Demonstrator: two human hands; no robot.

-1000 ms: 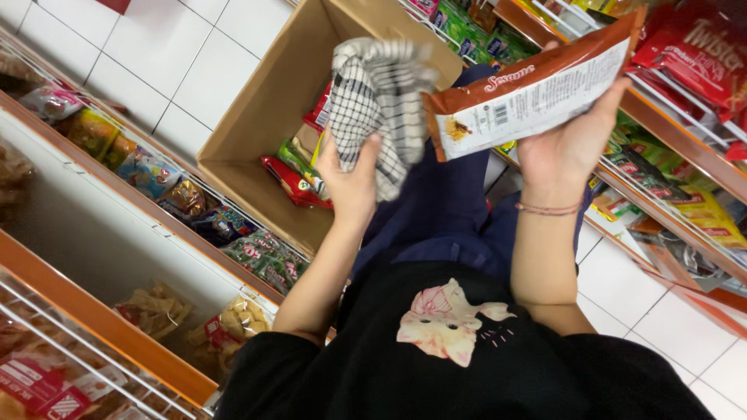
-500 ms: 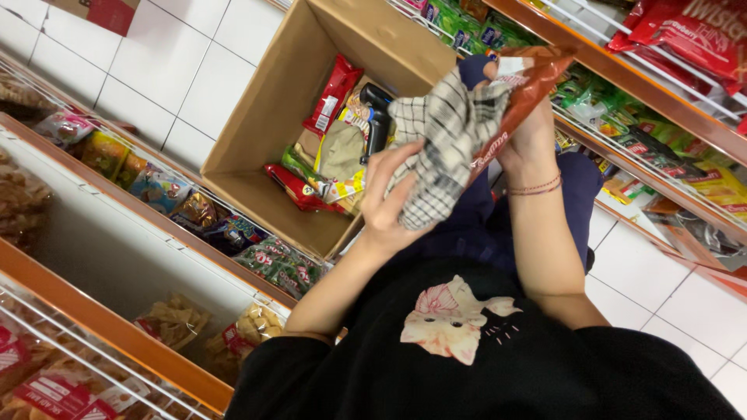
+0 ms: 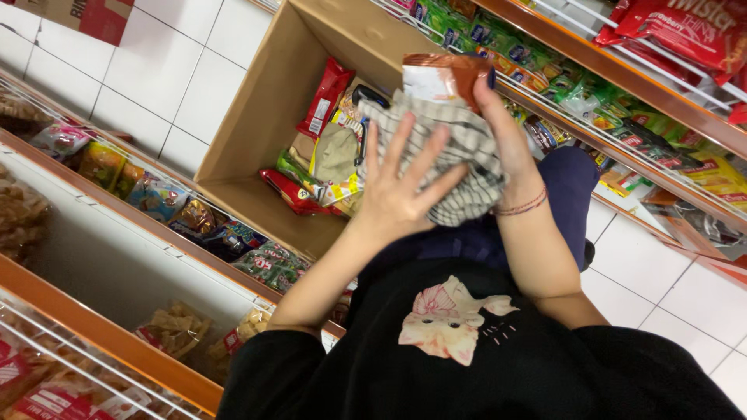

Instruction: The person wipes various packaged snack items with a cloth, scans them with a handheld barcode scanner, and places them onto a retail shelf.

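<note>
Tiled aisle; brown packet (image 3: 443, 76) under checked cloth (image 3: 459, 155).

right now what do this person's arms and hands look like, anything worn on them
Both hands, the left hand and right hand, are bare, without gloves or visible rings. A thin reddish beaded bracelet circles the right wrist. The forearms are uncovered; black sleeves end near the elbows.

Bright, even indoor light fills the tilted view, with only soft shadow inside the cardboard box (image 3: 257, 132). White floor tiles left of the box show mild glare. Snack packets right of it look slightly blurred.
</note>
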